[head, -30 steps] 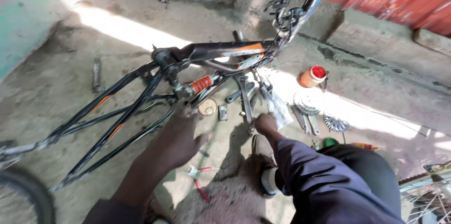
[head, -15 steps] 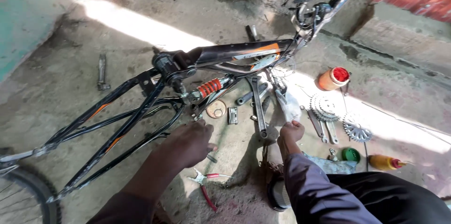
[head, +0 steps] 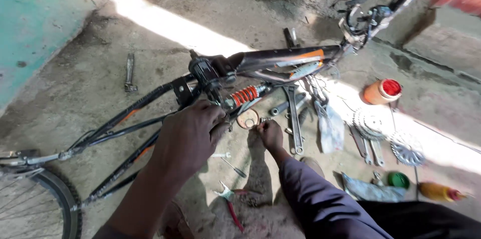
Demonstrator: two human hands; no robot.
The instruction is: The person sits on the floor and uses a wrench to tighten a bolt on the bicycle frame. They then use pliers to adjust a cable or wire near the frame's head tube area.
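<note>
— How far along is the work?

— The bicycle frame (head: 280,63) is laid on the ground, stripped; cogs (head: 371,123) and wrenches (head: 294,118) are spread beside it; the orange spring (head: 244,95) is still fitted.

— And the hands?

— The left hand (head: 188,136) is closed over the frame near the spring; something small is pinched by the right hand (head: 270,134); what it is cannot be told; the left fingertips are hidden.

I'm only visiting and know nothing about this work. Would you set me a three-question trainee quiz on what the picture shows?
1. True or false: the left hand rests on the bicycle frame.
2. What colour is the spring on the frame?
3. The right hand is nearest: A) the jar with the red lid, B) the small round part, C) the wheel.

Key: 1 true; 2 orange; 3 B.
</note>
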